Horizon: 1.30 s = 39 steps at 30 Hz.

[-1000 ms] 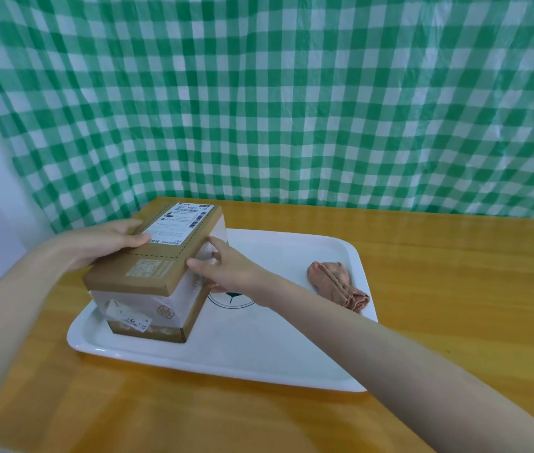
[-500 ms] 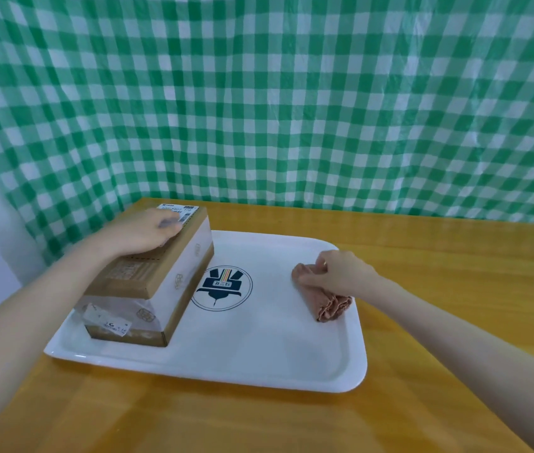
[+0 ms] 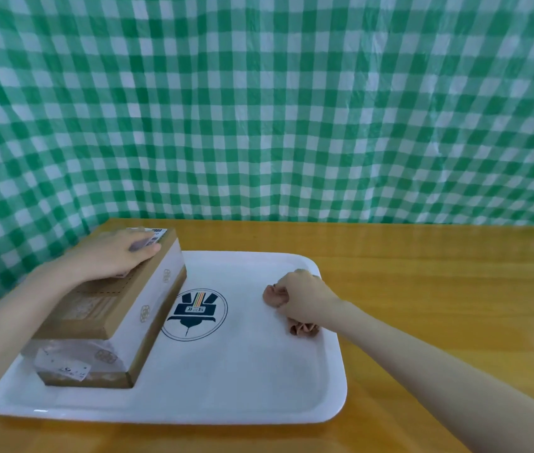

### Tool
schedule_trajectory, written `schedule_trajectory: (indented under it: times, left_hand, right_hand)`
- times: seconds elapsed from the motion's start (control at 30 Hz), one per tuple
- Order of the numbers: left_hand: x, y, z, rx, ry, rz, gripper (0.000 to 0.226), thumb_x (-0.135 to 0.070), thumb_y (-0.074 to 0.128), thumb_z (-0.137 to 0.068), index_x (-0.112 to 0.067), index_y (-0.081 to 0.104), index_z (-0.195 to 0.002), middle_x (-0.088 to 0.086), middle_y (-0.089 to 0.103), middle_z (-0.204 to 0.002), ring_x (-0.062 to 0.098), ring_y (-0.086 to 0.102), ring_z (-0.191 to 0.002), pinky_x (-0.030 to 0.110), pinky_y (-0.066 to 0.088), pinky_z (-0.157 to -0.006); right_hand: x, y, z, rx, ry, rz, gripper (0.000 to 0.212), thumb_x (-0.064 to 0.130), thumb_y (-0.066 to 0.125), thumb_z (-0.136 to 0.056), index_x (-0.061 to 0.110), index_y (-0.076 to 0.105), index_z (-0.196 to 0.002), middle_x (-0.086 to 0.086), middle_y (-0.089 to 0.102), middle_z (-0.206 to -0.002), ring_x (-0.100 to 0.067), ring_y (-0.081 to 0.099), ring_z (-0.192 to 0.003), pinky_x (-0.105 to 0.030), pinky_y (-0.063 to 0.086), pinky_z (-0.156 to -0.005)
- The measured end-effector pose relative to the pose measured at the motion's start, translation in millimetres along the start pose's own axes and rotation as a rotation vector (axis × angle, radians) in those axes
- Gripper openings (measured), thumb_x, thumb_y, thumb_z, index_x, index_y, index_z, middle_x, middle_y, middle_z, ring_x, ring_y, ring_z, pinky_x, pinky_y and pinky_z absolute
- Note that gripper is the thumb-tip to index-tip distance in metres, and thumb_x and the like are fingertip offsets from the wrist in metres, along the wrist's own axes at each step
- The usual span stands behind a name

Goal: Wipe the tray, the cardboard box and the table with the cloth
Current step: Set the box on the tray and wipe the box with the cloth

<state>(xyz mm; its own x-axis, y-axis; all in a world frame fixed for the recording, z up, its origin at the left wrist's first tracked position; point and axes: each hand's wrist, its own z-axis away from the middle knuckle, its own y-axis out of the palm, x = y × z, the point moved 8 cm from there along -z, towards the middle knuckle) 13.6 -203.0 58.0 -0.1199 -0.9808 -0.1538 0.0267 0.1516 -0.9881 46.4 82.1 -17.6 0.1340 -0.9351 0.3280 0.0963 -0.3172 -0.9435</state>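
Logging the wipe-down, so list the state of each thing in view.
cardboard box: closed, taped, lying on the tray
tray: flat on the table
cloth: bunched, resting on the tray
left grip: flat on the box top
right grip: curled round the cloth

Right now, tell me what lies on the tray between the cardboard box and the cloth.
Head view: between cardboard box and cloth, only bare white tray with its round printed emblem.

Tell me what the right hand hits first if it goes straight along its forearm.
The right hand, gripping the cloth, would cross bare tray, then probably hit the far end of the cardboard box, or possibly the tray's far rim; depth unclear.
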Motion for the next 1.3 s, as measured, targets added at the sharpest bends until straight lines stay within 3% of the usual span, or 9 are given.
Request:
schedule_trajectory:
  times: [0.13, 0.23, 0.3, 0.37, 0.57, 0.77, 1.03, 1.13, 1.3]
  left_hand:
    - [-4.2, -4.8, -2.3, 0.079, 0.024, 0.019, 0.080, -0.068, 0.029, -0.073, -0.027, 0.036, -0.142, -0.006, 0.029, -0.152, 0.018, 0.028, -0.140, 0.038, 0.021, -0.116]
    - [-2.6, -4.5, -2.8, 0.053, 0.022, 0.015, 0.073, -0.065, 0.032, -0.079, -0.028, 0.036, -0.142, -0.007, 0.030, -0.152, 0.018, 0.028, -0.140, 0.037, 0.022, -0.115]
    - [-2.0, -4.8, -1.5, 0.041, 0.007, 0.017, 0.079, -0.070, 0.030, -0.074, -0.029, 0.037, -0.141, -0.006, 0.031, -0.152, 0.019, 0.028, -0.140, 0.039, 0.022, -0.115]
    - [-2.2, -5.3, -1.0, 0.043, -0.002, 0.000, 0.088, -0.074, 0.026, -0.065, -0.031, 0.037, -0.141, -0.006, 0.030, -0.152, 0.021, 0.028, -0.140, 0.042, 0.023, -0.115]
    - [-3.0, -4.2, -1.6, 0.054, -0.011, -0.035, 0.084, -0.073, 0.024, -0.070, -0.033, 0.033, -0.142, -0.007, 0.026, -0.153, 0.023, 0.025, -0.141, 0.045, 0.021, -0.116]
    - [-2.5, -4.4, -6.0, 0.054, -0.005, -0.020, 0.063, -0.058, 0.037, -0.088, -0.027, 0.036, -0.142, -0.003, 0.028, -0.153, 0.020, 0.027, -0.140, 0.037, 0.020, -0.114]
    - [-4.9, -4.3, -5.9, 0.087, -0.012, -0.019, 0.062, -0.056, 0.038, -0.090, -0.025, 0.034, -0.143, -0.001, 0.027, -0.154, 0.021, 0.025, -0.141, 0.038, 0.019, -0.114]
    - [-4.3, -3.8, -7.2, 0.095, -0.023, -0.001, 0.062, -0.055, 0.039, -0.090, -0.024, 0.034, -0.144, 0.000, 0.027, -0.154, 0.022, 0.025, -0.141, 0.038, 0.019, -0.114]
    - [1.4, -2.9, -12.5, 0.083, -0.028, 0.015, 0.056, -0.050, 0.043, -0.092, -0.023, 0.040, -0.141, 0.004, 0.036, -0.149, 0.023, 0.033, -0.137, 0.036, 0.023, -0.111]
  right_hand:
    - [15.1, -17.7, -28.2, -0.053, 0.043, -0.309, 0.046, 0.042, 0.053, -0.084, -0.001, 0.069, -0.083, -0.019, 0.070, -0.079, -0.019, 0.051, -0.061, -0.025, 0.043, -0.055]
    - [46.4, -14.9, -50.1, -0.110, -0.008, -0.388, 0.032, 0.021, 0.050, -0.086, 0.010, 0.058, -0.057, -0.008, 0.045, -0.056, -0.022, 0.040, -0.061, -0.025, 0.034, -0.053]
    - [73.6, 2.5, -63.8, -0.081, -0.087, -0.302, 0.028, 0.004, 0.040, -0.082, 0.012, 0.064, -0.070, -0.005, 0.056, -0.065, -0.026, 0.053, -0.069, -0.027, 0.047, -0.061]
    - [98.2, 23.6, -72.1, -0.060, -0.188, -0.133, 0.038, -0.001, 0.039, -0.079, 0.020, 0.067, -0.094, -0.007, 0.069, -0.094, -0.030, 0.055, -0.093, -0.036, 0.049, -0.081]
    - [108.6, 34.0, -74.9, -0.073, -0.332, 0.071, 0.043, -0.008, 0.023, -0.061, 0.026, 0.044, -0.075, 0.005, 0.065, -0.100, -0.022, 0.036, -0.087, -0.031, 0.030, -0.073]
    - [24.9, 8.4, -76.1, -0.036, -0.168, 0.086, 0.053, 0.003, 0.016, -0.056, 0.043, 0.047, -0.073, 0.001, 0.060, -0.100, -0.023, 0.046, -0.094, -0.039, 0.037, -0.095]
    - [16.7, 3.2, -41.8, -0.074, -0.344, 0.061, 0.049, -0.004, 0.026, -0.064, 0.042, 0.041, -0.061, 0.011, 0.056, -0.076, -0.020, 0.036, -0.072, -0.034, 0.048, -0.078]
    - [27.5, 11.8, -12.0, -0.082, -0.487, 0.066, 0.044, 0.001, 0.025, -0.059, 0.037, 0.046, -0.072, 0.016, 0.057, -0.073, -0.023, 0.036, -0.066, -0.035, 0.050, -0.073]
    - [48.8, 3.6, 48.5, -0.031, -0.601, 0.037, 0.039, -0.003, 0.035, -0.065, 0.028, 0.052, -0.082, 0.009, 0.047, -0.067, -0.023, 0.035, -0.061, -0.024, 0.035, -0.064]
